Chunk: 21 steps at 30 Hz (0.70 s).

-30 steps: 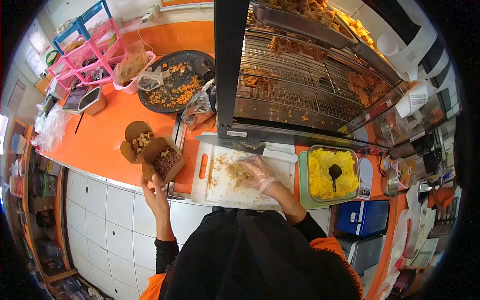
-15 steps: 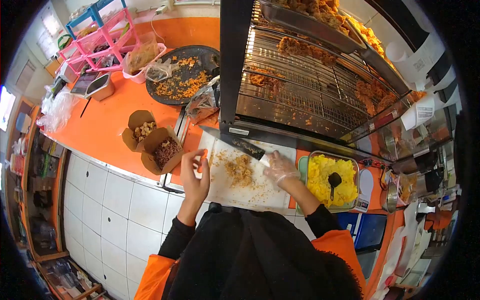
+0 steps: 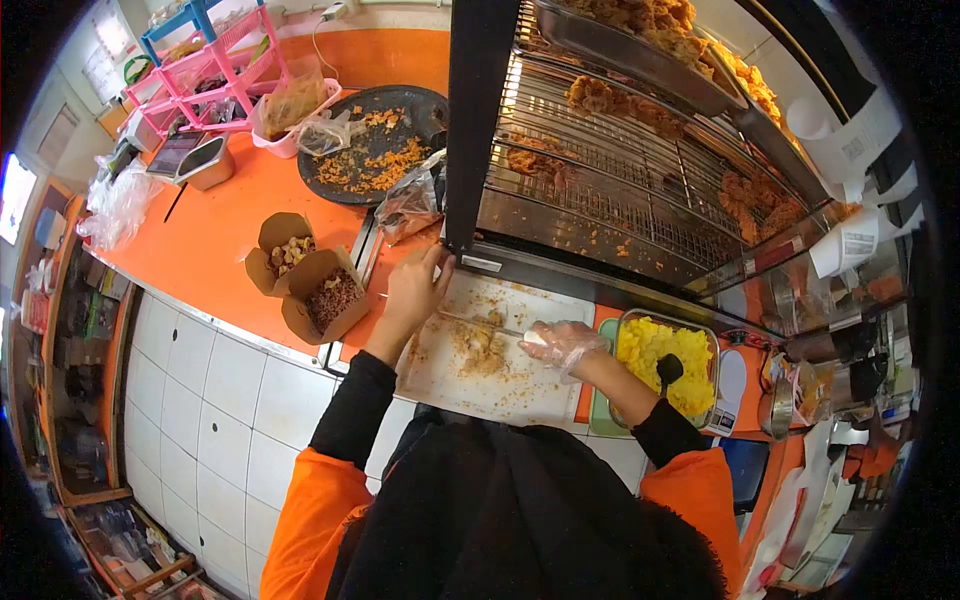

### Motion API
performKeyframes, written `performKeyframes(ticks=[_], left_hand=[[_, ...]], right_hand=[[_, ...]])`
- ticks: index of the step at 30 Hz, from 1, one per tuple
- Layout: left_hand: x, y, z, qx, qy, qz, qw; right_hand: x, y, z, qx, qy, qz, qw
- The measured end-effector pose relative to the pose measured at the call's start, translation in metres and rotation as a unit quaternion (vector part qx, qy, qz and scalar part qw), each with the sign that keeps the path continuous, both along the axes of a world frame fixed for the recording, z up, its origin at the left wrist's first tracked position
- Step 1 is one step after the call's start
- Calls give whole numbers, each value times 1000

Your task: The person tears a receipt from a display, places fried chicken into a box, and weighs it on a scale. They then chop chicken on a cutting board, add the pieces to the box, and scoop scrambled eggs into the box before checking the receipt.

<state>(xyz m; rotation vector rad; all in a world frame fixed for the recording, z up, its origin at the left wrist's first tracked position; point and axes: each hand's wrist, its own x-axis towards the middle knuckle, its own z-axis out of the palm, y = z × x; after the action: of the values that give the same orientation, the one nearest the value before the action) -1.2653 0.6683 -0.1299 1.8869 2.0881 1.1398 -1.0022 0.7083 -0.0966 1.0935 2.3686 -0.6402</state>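
My right hand [image 3: 562, 347], in a clear plastic glove, is closed around the white handle of a knife [image 3: 483, 324]. The blade is seen nearly edge-on and points left over a white cutting board [image 3: 540, 398]. Chopped brown fried food [image 3: 478, 350] lies in a small heap under and beside the blade, with crumbs scattered around. My left hand [image 3: 415, 288] is bare and held over the board's upper left corner, empty. Its fingers stretch forward, slightly apart, close to the lower corner of the black-framed display cabinet [image 3: 452, 200].
Two open cardboard boxes hold brown-red rice [image 3: 334, 300] and pale chunks [image 3: 290, 256]. Behind them is a dark round tray [image 3: 340, 185] with crumbs. Right of the board sits a container of yellow food [image 3: 640, 345] with a black scoop [image 3: 669, 370]. Fried pieces [image 3: 600, 98] rest on the cabinet's racks.
My left hand has moved forward and right, up to the cabinet corner. The knife has turned from broadside to nearly edge-on, and its blade has come down closer to the chopped heap.
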Motion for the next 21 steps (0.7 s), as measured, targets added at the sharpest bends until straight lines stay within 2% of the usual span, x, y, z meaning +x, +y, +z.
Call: performKeyframes(ticks=[1,6,9,12,14,15,17,18,20,21], left_hand=[[1,3,-3,-37,-4,4,999],[3,4,-14,-34,-41,35,998],[1,3,-23,-54,-40,40,997],[-1,2,-28,-42,-48,45,997],[-8,4,-25,-49,-85,57,993],[-11,4,-23,-47,-66,52,995],[-12,2,-18,-43,-32,46,998],[-11,0,-20,-41,-43,49,997],[-14,1,-20,-34,-57,50,997],[-16,3,-18,-39,-59,51,996]], right_hand=[[-1,2,-1,-12,-6,-6,1000],[-4,7,-10,-56,-26,-39,997],[-11,7,-19,-20,-87,-49,995],[-22,18,-16,-33,-142,3,989],[-37,6,14,-37,-158,36,986],[-41,-3,23,-42,-165,52,984],[-35,-11,-2,23,-141,87,986],[-32,-6,-7,0,-132,77,988],[-25,-8,2,32,-104,121,987],[-27,-1,10,13,-95,78,992]])
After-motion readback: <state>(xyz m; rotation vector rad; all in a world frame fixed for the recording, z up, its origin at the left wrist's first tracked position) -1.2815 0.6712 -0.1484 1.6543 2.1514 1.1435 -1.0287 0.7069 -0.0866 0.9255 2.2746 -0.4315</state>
